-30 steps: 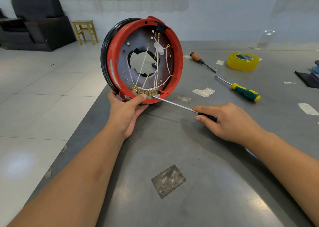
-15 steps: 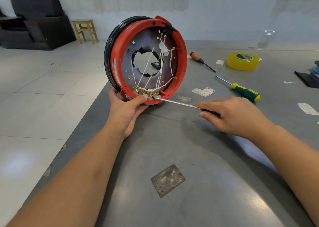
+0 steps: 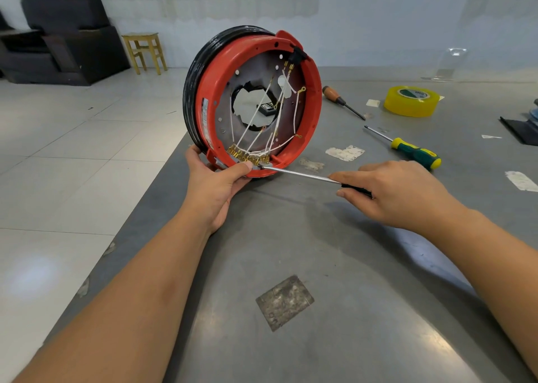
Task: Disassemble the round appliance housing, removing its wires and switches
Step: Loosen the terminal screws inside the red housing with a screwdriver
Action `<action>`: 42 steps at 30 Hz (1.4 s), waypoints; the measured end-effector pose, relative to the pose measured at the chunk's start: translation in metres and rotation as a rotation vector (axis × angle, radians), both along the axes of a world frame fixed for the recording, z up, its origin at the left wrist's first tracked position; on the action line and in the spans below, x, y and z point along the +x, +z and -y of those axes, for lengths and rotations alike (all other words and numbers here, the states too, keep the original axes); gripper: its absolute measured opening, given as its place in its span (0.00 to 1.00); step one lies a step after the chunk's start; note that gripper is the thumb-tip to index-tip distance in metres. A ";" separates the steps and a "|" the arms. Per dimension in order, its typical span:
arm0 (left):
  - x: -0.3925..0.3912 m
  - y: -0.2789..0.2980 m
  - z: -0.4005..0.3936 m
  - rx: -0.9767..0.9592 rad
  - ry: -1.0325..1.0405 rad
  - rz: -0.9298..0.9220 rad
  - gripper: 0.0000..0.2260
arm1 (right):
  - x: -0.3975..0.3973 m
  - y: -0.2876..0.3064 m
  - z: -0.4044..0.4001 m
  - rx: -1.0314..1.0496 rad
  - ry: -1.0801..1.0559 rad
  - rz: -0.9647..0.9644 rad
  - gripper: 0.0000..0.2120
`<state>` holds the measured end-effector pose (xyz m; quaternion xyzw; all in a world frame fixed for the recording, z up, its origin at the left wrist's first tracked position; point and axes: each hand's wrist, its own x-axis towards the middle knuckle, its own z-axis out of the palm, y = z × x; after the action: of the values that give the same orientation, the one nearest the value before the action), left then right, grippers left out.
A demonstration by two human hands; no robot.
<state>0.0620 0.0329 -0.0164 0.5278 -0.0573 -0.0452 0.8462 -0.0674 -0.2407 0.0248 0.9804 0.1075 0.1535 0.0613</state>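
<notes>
While left hand (image 3: 217,185) grips housing (image 3: 256,103) upright on its rim at worktop (image 3: 334,266) left edge, right hand (image 3: 398,192) fingers grip screwdriver (image 3: 302,174), tip at brass terminals (image 3: 247,156). Risk: tip slips, jabs left thumb; housing rolls off edge.

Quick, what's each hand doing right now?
Left hand: grips the bottom rim of the red housing, standing on edge.
Right hand: holds the screwdriver, tip at the housing's lower rim.

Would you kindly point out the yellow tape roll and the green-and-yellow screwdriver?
Yellow tape roll (image 3: 411,105): head view, on its outer side wall.
Green-and-yellow screwdriver (image 3: 414,152): head view, on its handle.
</notes>
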 end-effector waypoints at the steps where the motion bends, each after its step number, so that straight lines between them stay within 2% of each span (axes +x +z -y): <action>1: 0.000 0.000 0.000 0.000 0.002 -0.001 0.42 | 0.000 -0.003 -0.001 0.016 -0.004 -0.012 0.23; 5: 0.001 -0.002 -0.001 0.006 0.013 0.012 0.36 | 0.001 -0.012 -0.005 0.106 -0.006 -0.024 0.21; 17: 0.001 0.001 0.001 -0.055 0.077 -0.049 0.32 | 0.000 -0.022 -0.016 0.434 -0.057 -0.089 0.24; 31: -0.003 0.007 0.002 -0.082 0.105 -0.069 0.27 | 0.001 -0.023 -0.026 0.483 -0.113 -0.114 0.22; 42: -0.002 0.008 0.003 -0.089 0.108 -0.083 0.27 | 0.001 -0.026 -0.025 0.478 -0.125 -0.122 0.24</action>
<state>0.0597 0.0299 -0.0083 0.4895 0.0046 -0.0186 0.8718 -0.0660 -0.2152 -0.0008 0.9792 0.0106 0.1109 -0.1694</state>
